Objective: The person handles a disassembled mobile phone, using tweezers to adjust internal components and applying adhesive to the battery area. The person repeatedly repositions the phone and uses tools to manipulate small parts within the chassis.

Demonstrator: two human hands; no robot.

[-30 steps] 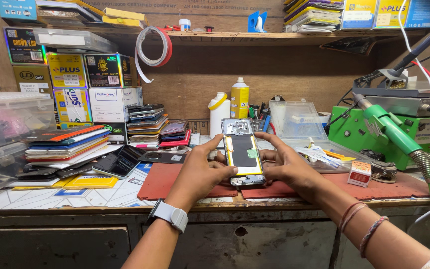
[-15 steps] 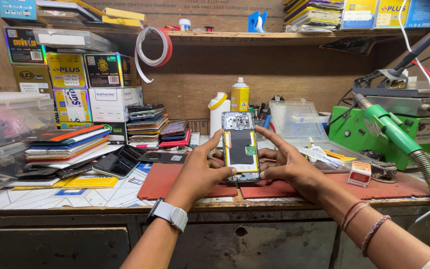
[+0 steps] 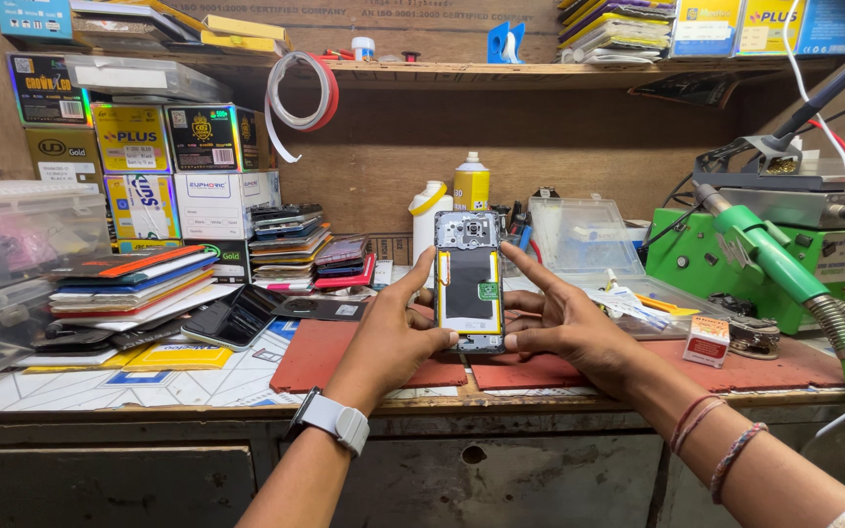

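Note:
An opened smartphone (image 3: pixel 469 282) with its back cover off stands upright above the workbench, showing a black battery and grey camera board. My left hand (image 3: pixel 393 332), with a grey watch on the wrist, grips its left edge and lower corner. My right hand (image 3: pixel 564 328), thread bands on the wrist, holds the right edge, index finger stretched up along the side. Under the hands lies a red-brown work mat (image 3: pixel 305 357).
Stacks of phones and screens (image 3: pixel 149 288) lie at the left, with boxes (image 3: pixel 178 166) behind. A yellow bottle (image 3: pixel 471 183) and white bottle (image 3: pixel 427 210) stand at the back. A green rework station (image 3: pixel 765 264) with hose fills the right. A small red-white box (image 3: pixel 706 340) sits nearby.
Both hands have lifted the phone from lying tilted on the mat to standing upright, higher above the bench.

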